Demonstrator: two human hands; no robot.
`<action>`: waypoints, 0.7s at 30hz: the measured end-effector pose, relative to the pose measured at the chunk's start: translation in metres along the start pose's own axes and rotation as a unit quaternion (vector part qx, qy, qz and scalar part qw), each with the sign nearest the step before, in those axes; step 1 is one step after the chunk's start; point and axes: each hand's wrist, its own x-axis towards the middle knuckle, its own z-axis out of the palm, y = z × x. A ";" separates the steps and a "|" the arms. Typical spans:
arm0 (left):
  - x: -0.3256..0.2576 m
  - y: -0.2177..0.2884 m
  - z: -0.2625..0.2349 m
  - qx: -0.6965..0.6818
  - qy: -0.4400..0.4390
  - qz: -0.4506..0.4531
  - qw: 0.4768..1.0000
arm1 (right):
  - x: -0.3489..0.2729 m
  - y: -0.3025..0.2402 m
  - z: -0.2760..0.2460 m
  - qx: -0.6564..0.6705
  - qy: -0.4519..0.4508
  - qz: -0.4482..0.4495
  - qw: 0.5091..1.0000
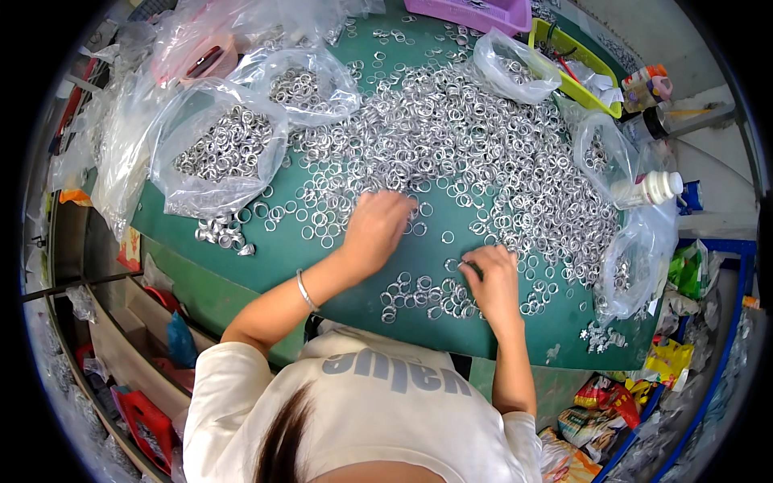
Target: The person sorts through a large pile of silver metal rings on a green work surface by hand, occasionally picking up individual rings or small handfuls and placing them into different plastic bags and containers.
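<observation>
- Green bench [282, 251]: a heap of silver-coloured rings [427, 121] covers its middle, spreading toward the right edge.
- Left hand [376, 229]: fingertips at the heap's near border.
- Right hand [494, 278]: closer to the near edge, fingertips beside a ring; contact unclear.
- Clear bag [189, 198], holding rings: toward the left edge.
- Purple basket [471, 11]: far edge.

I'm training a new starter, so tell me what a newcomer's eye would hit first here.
Probably the broad heap of silvery rings spread over the green table. Next, the two bare hands near the middle: the left hand at the heap's near edge, the right hand beside a smaller cluster of rings. Then the bright purple basket at the picture's top edge.
</observation>
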 end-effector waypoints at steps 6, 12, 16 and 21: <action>0.008 0.003 0.005 -0.017 0.032 0.025 0.999 | 0.005 -0.004 -0.006 0.066 0.018 0.051 0.996; -0.028 0.015 0.005 0.047 -0.153 0.117 0.980 | -0.001 -0.004 0.002 0.132 -0.129 0.019 0.983; -0.022 0.013 0.001 0.096 -0.141 0.112 0.979 | 0.021 0.001 0.006 0.136 0.060 0.067 0.987; -0.020 0.001 0.005 0.030 -0.161 0.137 0.977 | 0.031 0.017 0.005 -0.117 0.059 0.038 0.991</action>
